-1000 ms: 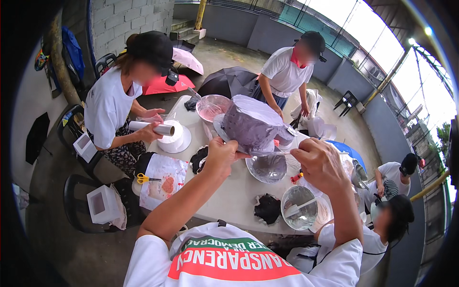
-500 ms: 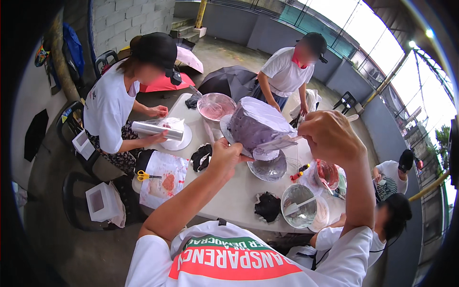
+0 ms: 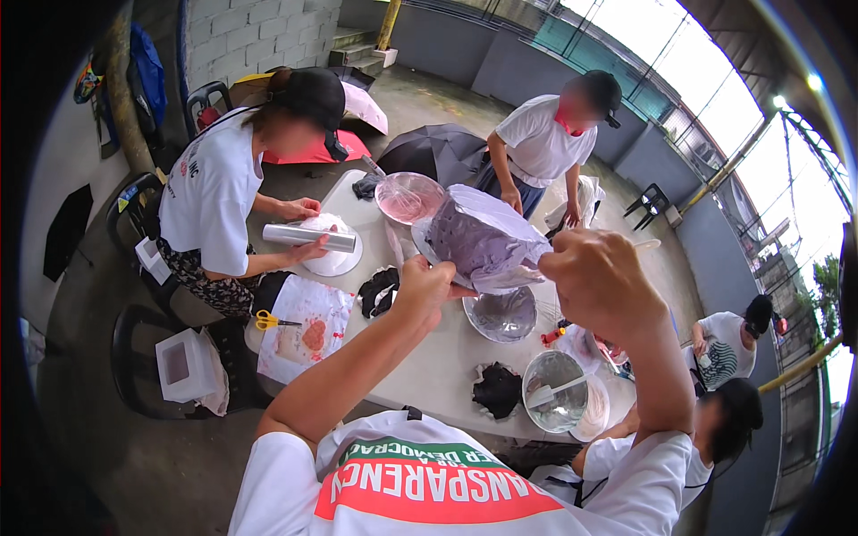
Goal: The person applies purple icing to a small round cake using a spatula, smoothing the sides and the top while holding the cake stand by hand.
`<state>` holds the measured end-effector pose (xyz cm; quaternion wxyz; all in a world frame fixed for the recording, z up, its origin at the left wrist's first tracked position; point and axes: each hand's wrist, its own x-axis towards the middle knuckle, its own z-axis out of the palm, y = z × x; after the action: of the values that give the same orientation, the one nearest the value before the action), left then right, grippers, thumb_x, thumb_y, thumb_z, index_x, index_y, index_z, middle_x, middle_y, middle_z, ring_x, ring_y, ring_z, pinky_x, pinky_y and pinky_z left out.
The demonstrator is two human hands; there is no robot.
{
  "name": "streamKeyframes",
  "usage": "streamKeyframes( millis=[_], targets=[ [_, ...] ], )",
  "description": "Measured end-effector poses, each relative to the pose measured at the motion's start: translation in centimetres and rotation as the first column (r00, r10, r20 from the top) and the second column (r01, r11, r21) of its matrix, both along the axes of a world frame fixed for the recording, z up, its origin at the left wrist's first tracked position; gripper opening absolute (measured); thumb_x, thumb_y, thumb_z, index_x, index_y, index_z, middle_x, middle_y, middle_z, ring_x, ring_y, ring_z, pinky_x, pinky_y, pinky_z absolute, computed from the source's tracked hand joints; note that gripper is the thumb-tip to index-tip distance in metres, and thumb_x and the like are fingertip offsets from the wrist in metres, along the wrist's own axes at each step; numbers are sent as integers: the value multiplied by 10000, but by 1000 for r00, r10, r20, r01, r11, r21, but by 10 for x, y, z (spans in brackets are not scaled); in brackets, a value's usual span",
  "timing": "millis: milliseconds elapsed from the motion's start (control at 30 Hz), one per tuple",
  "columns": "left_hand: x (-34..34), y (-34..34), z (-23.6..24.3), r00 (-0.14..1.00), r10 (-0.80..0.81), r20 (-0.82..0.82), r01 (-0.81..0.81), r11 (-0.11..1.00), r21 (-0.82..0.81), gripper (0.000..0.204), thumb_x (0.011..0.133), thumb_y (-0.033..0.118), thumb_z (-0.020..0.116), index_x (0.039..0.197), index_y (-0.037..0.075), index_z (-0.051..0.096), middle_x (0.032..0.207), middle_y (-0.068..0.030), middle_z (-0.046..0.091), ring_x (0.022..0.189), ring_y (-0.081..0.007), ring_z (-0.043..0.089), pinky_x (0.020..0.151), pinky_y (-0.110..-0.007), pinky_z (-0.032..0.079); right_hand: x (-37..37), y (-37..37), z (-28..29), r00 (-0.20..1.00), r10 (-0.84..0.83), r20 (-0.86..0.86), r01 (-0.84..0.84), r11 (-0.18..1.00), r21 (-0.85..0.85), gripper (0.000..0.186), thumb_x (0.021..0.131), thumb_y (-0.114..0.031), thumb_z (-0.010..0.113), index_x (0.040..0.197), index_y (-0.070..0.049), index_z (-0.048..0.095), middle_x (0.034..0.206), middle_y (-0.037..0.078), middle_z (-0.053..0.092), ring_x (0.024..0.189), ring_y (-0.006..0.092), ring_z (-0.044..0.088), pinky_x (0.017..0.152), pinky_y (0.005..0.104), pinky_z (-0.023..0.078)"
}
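A lavender-frosted cake [image 3: 487, 234] is held up tilted over the table, its frosting rough and uneven. My left hand [image 3: 425, 288] is closed on the cake board [image 3: 431, 243] under it, with the thumb on the near edge. At the cake's right side my right hand [image 3: 594, 272] is closed round a spatula, whose pale handle end [image 3: 648, 245] sticks out past the hand. The blade is mostly hidden behind my fingers and the frosting. Below the cake stands a metal bowl [image 3: 502, 314] smeared with lavender frosting.
On the table [image 3: 420, 366] are a pink-frosting bowl [image 3: 407, 198], a bowl with a white spatula [image 3: 556, 393], black crumpled cloth [image 3: 497, 390] and yellow scissors [image 3: 268, 320]. One person [image 3: 219, 188] at left holds a plastic-wrap roll [image 3: 308, 237]; another [image 3: 547, 134] stands across.
My right hand has moved slightly left and down along the cake's side, and the spatula blade is now less visible. The left person's wrap roll has shifted slightly right.
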<state>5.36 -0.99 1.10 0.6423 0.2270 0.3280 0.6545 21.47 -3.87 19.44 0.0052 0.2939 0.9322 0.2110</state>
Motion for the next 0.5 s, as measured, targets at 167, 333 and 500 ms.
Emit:
streamKeyframes(
  millis=[167,333,500],
  targets=[
    [1,3,0,999,20,29,-19,999,-33,351,742,-72,416,1073,-187,427,1016,-257,560,822,-354,654,616,-405,621,1,-8,-8,1000,-1,24,-1,998,59,86,597,-20,623,676,-54,619,699,68,567,728,231,613,664,360,502],
    [3,2,3,999,3,35,-1,999,-37,356,733,-68,419,1070,-181,430,1018,-247,561,814,-352,655,604,-408,620,4,-6,-12,1000,18,23,-20,997,76,108,613,-39,634,719,-55,639,700,70,570,735,228,612,650,356,498],
    [4,6,-8,999,-24,30,24,1000,11,357,734,-67,417,1072,-181,405,1028,-259,549,838,-368,647,670,-456,602,5,-6,-14,999,-12,36,9,997,74,136,629,-43,635,763,-59,658,710,70,577,742,220,613,645,349,497]
  ],
)
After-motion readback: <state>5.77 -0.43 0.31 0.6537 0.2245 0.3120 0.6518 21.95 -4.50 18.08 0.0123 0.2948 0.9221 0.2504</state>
